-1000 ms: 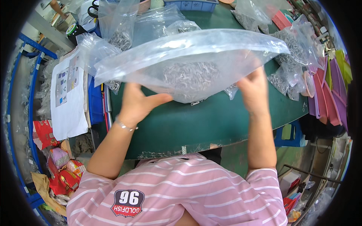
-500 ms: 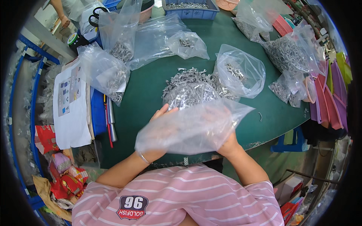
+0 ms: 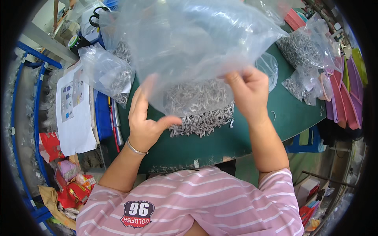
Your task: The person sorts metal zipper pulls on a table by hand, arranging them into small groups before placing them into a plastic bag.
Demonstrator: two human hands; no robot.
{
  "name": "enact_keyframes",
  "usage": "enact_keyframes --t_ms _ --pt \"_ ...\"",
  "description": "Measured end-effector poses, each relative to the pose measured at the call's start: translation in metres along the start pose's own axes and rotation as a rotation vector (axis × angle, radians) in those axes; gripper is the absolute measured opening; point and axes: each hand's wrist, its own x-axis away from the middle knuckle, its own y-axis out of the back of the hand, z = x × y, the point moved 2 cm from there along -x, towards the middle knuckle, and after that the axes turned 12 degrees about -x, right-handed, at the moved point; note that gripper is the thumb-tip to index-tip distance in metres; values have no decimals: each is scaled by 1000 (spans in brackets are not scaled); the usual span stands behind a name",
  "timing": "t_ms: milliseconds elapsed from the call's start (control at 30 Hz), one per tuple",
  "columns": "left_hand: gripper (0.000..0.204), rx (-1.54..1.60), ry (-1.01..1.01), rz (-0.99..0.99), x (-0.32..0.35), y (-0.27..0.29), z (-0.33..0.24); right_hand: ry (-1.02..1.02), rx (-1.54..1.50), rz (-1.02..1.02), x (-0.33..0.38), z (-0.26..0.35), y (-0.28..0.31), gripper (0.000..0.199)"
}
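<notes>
A large clear plastic bag (image 3: 197, 43) spreads over the middle of the table, its near part overlying a pile of small grey metal hook-like pieces (image 3: 204, 122). The pile's near side lies uncovered; its far part shows dimly through the plastic. My right hand (image 3: 250, 92) pinches the bag's edge between thumb and fingers at the right. At the bag's left edge is my left hand (image 3: 145, 118), thumb stretched out over the pile's near left side and fingers apart, the fingertips blurred against the plastic.
Filled bags of metal pieces lie at left (image 3: 108, 72) and right (image 3: 307, 51). Left of the pile are a paper sheet (image 3: 73, 110), a blue tray (image 3: 102, 118) and pens (image 3: 116, 126). Pink and purple folders (image 3: 350, 94) stand at the right edge. Black-handled scissors (image 3: 96, 15) sit far left.
The plastic bag has risen and moved away from my body, now hiding the far bags. Both hands have moved forward and come out from behind it, and the pile's near side has come into view.
</notes>
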Motion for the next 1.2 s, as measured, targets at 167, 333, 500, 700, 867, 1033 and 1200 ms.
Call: enact_keyframes --t_ms 167,333,500,700,867,1033,1200 --pt "122 -330 -283 -144 -1 -11 4 -338 -92 85 -48 18 2 41" --pt "55 -258 37 -371 -28 8 28 -161 -160 -32 -56 25 -23 76" --pt "30 291 477 -497 -52 6 12 364 334 297 28 25 -48 153" --pt "34 6 141 -428 -31 5 -13 19 -327 -158 26 -11 -43 71" --pt "9 442 447 -265 -19 28 -8 -286 -1191 -5 26 1 -33 22" --pt "14 1578 680 141 -17 63 -8 -504 -1192 408 50 -12 -20 30" --pt "42 1074 465 429 -12 64 -9 -493 -1005 235 24 4 2 29"
